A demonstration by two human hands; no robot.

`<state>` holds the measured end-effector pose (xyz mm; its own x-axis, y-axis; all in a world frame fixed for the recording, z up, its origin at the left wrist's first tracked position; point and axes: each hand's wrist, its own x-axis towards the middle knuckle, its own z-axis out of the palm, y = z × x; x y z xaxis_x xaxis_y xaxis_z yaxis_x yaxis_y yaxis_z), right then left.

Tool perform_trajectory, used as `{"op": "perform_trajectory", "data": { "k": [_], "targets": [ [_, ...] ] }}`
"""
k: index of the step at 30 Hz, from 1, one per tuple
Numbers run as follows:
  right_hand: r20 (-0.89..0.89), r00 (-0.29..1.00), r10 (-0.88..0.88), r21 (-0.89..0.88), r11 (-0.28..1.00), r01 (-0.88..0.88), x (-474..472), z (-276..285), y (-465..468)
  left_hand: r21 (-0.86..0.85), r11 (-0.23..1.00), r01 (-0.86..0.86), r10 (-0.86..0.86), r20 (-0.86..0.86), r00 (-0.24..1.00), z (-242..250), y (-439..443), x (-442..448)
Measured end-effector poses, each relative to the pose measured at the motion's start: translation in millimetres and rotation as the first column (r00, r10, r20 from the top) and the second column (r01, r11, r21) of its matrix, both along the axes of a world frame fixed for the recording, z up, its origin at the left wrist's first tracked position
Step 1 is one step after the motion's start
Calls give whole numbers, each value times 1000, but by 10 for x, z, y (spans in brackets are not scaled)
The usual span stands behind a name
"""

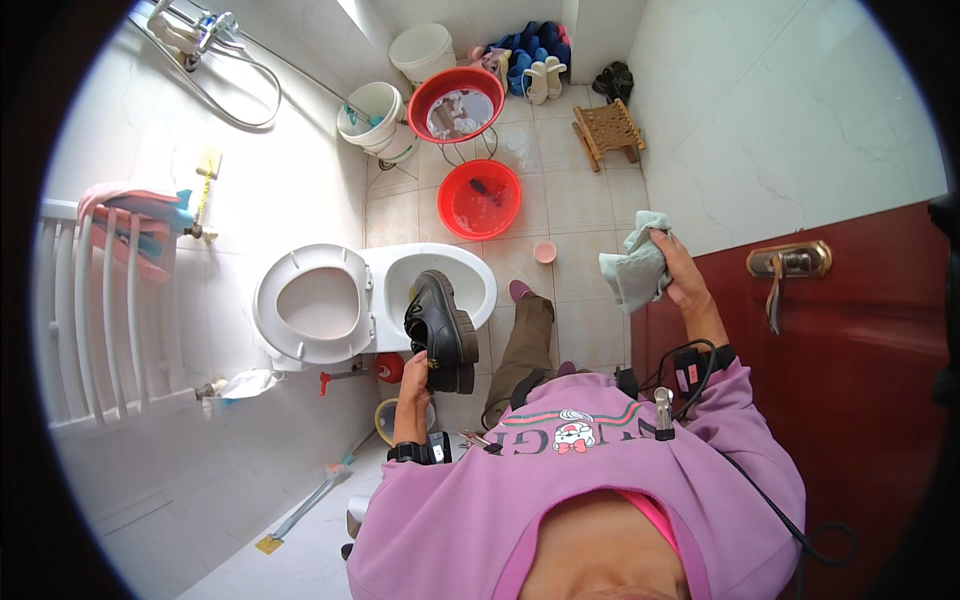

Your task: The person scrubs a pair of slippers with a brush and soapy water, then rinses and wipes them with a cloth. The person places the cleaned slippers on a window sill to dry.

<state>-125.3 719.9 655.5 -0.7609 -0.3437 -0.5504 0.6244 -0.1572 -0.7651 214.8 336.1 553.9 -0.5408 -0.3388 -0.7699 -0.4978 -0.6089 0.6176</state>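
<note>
My left hand [415, 381] grips a pair of black leather lace-up shoes [436, 315] by the heel end. The shoes have thick brown-edged soles and hang over the front of the toilet bowl [471, 279], toes pointing away from me. Out to the right, my right hand [679, 270] holds a pale green cloth [637, 262], bunched at one side with its rest hanging loose. The cloth is beside the dark red door. The shoes' insides are mostly hidden.
The toilet seat [264, 315] is raised on the left. Ahead stand a red basin [459, 225] holding water and a dark brush, a second red basin [420, 126] on a wire stand, white buckets [358, 135], a pink cup [545, 253], a woven stool [609, 129] and slippers [536, 79]. A door handle [787, 261] juts out right.
</note>
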Motion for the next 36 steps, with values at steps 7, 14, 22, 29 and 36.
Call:
{"op": "perform_trajectory", "data": {
  "k": [7, 14, 22, 29, 36],
  "targets": [
    [36, 998, -53, 15, 998, 53, -998, -100, -448, 20, 997, 69, -69, 39, 997, -233, -608, -837],
    [118, 987, -111, 77, 992, 103, -1881, -249, -757, 16, 1000, 24, -25, 19, 1000, -440, -811, -1248],
    [12, 999, 36, 78, 996, -37, -3460, -731, -1205, -121, 978, -170, 181, 84, 980, -482, -706, -1919],
    [141, 951, 276, 135, 946, -295, -5281, -1189, -1753, -82, 814, -575, 580, 156, 800, -153, -223, -2863],
    [223, 883, 414, 210, 864, -458, -6332, -1506, -1951, -76, 649, -757, 758, 156, 634, 71, 198, -3646]
  ]
}}
